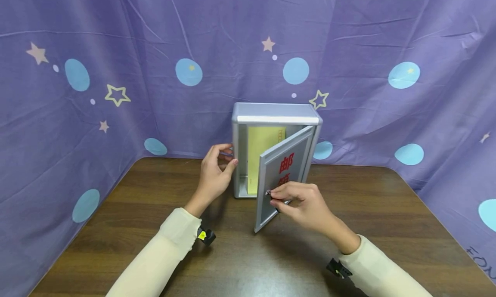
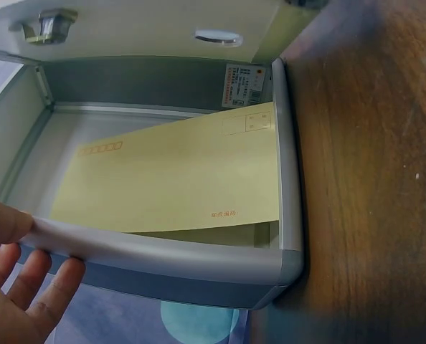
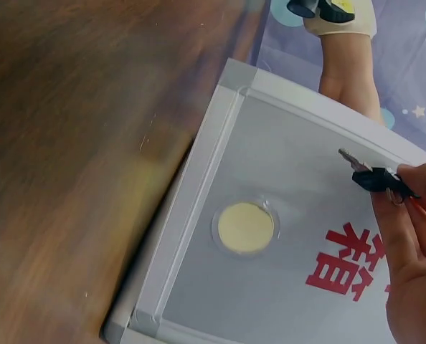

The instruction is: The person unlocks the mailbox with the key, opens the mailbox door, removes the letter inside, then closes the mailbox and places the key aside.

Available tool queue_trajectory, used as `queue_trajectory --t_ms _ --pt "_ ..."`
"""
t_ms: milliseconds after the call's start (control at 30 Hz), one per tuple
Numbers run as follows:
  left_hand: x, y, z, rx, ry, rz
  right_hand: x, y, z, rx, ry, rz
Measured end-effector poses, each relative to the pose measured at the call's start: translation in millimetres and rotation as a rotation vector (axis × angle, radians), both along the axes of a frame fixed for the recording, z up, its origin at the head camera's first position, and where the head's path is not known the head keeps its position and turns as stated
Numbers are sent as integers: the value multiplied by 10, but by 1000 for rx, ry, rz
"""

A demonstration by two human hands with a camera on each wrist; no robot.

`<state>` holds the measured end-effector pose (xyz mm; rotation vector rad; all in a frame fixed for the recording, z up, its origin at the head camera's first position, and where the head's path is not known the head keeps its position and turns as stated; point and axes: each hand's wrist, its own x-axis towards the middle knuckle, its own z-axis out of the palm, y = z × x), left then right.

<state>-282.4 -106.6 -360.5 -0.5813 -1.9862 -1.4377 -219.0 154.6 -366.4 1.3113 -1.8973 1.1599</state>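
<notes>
A grey metal mailbox (image 1: 277,110) stands on the table with its door (image 1: 301,159) swung partway out, red characters on the door's face. Inside leans a yellow envelope (image 2: 170,172). My left hand (image 1: 214,172) grips the box's left side wall, thumb on the front rim and fingers along the outside. Between thumb and fingers, my right hand (image 1: 304,206) pinches a small key (image 3: 374,179) with a black head, its metal blade pointing toward the door's free edge. In the left wrist view, a metal lock latch (image 2: 53,27) shows on the door's inner face.
The brown wooden table (image 1: 224,262) carries the box near its back edge. Close behind hangs a purple curtain (image 1: 232,43) with stars and blue dots. Low on the door is a round window (image 3: 245,227), and a printed label (image 2: 243,86) sits inside the box.
</notes>
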Motion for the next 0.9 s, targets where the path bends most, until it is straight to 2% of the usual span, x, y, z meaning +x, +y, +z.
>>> queue_trajectory --t_ms 167,400,567,733,900 --pt "-6 4 1 1 1 1 28 97 4 15 -25 42" --pt "-3 10 -18 9 -14 8 39 199 -5 20 25 68" --pt "-3 16 -23 8 -13 7 39 295 -13 17 26 91" --pt "-7 22 -18 10 -6 4 45 388 -6 9 0 123" --pt "-7 29 -18 12 -10 8 69 481 22 19 -73 151"
